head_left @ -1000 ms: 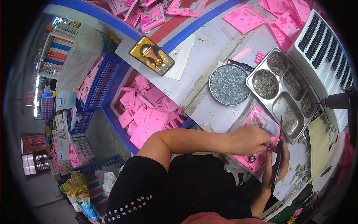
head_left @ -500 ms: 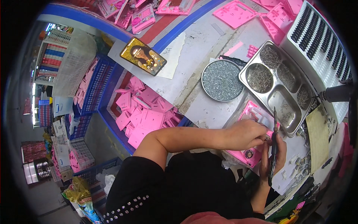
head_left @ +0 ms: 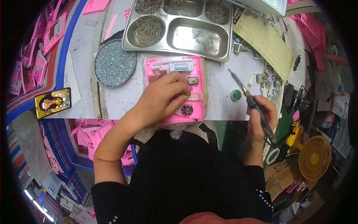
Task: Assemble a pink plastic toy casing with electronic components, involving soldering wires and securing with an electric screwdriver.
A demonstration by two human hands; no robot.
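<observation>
A pink plastic casing (head_left: 198,109) lies open in front of me, with wires, a small motor-like metal part (head_left: 193,80) and a round black speaker (head_left: 187,109) inside. Over its middle, my left hand (head_left: 167,95) has its fingers pinched together beside a pale strip (head_left: 196,96); what they hold, if anything, is hidden. My right hand (head_left: 262,118) is wrapped round a soldering iron (head_left: 264,123), well to the right of the casing. The iron's tip points up and left, touching nothing. Between iron and casing stands a small round pot (head_left: 235,95) with green contents.
A steel compartment tray (head_left: 179,53) with small metal parts stands beyond the casing. Left of it is a round tin of screws (head_left: 115,63), then a phone (head_left: 53,102). Small pale parts (head_left: 270,80) lie scattered on the right. Pink pieces (head_left: 93,136) fill a bin below the table's edge.
The view has turned. My right hand has carried the soldering iron away from the casing to the right. My left hand stays over the casing, still pinched.
</observation>
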